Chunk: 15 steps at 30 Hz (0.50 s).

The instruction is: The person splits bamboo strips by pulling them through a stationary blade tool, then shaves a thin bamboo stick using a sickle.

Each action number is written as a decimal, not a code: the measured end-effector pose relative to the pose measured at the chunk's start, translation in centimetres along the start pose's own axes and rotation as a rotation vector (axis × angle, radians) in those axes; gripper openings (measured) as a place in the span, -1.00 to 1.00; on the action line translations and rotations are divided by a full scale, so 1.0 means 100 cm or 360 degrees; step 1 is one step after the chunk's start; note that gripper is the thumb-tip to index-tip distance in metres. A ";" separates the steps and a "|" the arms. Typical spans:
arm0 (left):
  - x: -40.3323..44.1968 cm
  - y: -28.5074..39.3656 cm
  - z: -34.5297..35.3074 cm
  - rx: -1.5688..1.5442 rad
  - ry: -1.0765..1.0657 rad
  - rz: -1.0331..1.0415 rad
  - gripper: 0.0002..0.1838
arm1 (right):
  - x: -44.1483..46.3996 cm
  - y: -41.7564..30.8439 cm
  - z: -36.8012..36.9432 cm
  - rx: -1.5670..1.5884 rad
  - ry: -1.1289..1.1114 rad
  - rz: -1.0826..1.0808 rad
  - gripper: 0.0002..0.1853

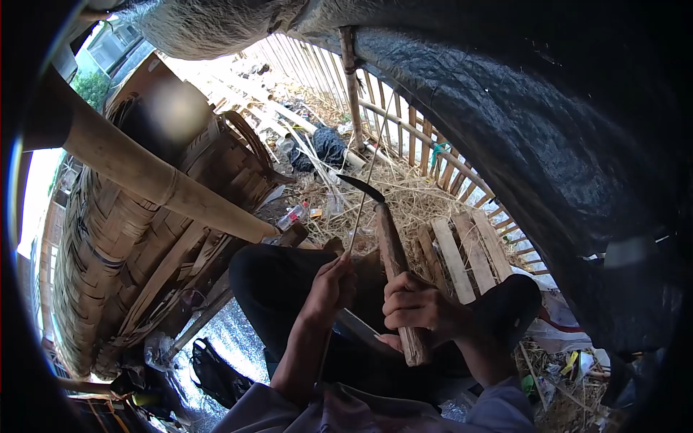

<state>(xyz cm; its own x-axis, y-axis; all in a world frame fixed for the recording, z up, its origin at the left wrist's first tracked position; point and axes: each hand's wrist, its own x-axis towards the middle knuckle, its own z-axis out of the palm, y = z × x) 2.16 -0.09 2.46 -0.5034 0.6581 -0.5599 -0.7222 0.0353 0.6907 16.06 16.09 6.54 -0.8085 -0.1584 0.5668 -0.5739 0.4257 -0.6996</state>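
My right hand (426,312) is wrapped round the thick wooden handle of a sickle (393,252). Its dark curved blade points up and to the left, meeting or passing very near a thin bamboo strip (359,216). That strip rises from my left hand (335,287), whose fingers are closed on it. The strip's lower part runs down past my left forearm. A flat, pale-edged piece (359,327) lies between my hands over my lap; I cannot tell what it is.
Large woven bamboo baskets (115,231) and a thick bamboo pole (162,180) stand at left. Wooden slats (462,252) and dry straw (411,195) lie ahead. A dark tarp (534,137) hangs at right beside a bamboo fence (404,126). Black plastic bags (328,146) sit farther off.
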 end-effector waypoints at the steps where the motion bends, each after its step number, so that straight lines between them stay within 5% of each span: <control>1: 0.000 0.002 -0.001 -0.0033 0.0025 0.0020 -0.68 | 0.000 -0.003 -0.003 0.0106 -0.0039 -0.0014 -0.78; 6: -0.007 0.023 -0.007 -0.0142 0.0079 0.0186 -0.68 | 0.001 -0.025 -0.011 0.0297 -0.0145 -0.0063 -0.79; 15: -0.006 0.011 0.000 -0.0207 -0.0010 -0.0007 -0.73 | 0.006 -0.007 -0.019 0.0158 -0.0023 -0.0003 -0.77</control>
<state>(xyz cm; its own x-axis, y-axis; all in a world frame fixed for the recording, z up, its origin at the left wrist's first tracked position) 1.67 -0.41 3.60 -0.4976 0.6628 -0.5596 -0.7801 -0.0597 0.6229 16.25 17.39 8.21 -0.8089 -0.1722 0.5621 -0.5847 0.3350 -0.7388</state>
